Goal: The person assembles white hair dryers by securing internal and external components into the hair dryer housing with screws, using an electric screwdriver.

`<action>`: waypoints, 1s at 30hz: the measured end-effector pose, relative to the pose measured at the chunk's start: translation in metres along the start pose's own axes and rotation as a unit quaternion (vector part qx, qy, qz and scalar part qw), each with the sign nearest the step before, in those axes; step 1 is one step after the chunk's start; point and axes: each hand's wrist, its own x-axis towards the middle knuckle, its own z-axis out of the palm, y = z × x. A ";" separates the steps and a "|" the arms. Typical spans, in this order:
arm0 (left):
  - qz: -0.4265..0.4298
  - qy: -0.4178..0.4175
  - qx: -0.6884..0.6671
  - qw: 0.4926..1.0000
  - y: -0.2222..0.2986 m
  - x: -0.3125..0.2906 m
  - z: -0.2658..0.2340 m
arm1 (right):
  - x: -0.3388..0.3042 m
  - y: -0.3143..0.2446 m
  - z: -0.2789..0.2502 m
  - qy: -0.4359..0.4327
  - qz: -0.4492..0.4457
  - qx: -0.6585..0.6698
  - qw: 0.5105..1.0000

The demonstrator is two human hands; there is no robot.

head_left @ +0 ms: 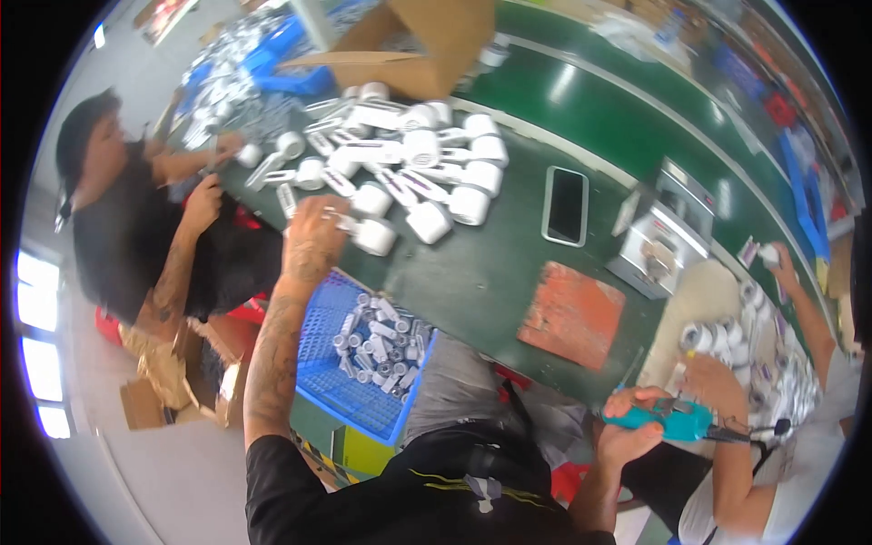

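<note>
My left hand (314,232) is closed on the slotted handle of a white plastic part with a round cup-shaped head (373,237), at the left edge of the green table. Beyond it lies a pile of similar white parts (400,150). At the lower right, my right hand (633,425) wraps round a teal handheld power tool (677,422), which points left and has a dark cord at its right end. Below my left hand, a blue basket (320,350) holds many small grey-and-white pieces (381,350).
On the table (445,282) lie a phone (566,206) and a worn reddish square board (572,315). Behind the board stands a metal box device (668,232). Co-workers sit left (136,209) and right (772,481), the right one's hand (713,383) close to the tool. A cardboard box (445,45) stands at the back.
</note>
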 end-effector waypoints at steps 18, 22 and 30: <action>0.248 -0.204 -0.371 0.871 0.529 0.076 0.022 | -0.030 -0.038 -0.053 0.010 0.042 0.010 0.999; 0.208 -0.200 -0.388 0.875 0.533 0.074 0.038 | -0.030 -0.040 -0.062 0.015 0.038 0.008 0.999; 0.221 -0.057 -0.448 0.864 0.411 0.078 -0.014 | -0.006 -0.032 -0.064 0.006 0.056 -0.036 0.998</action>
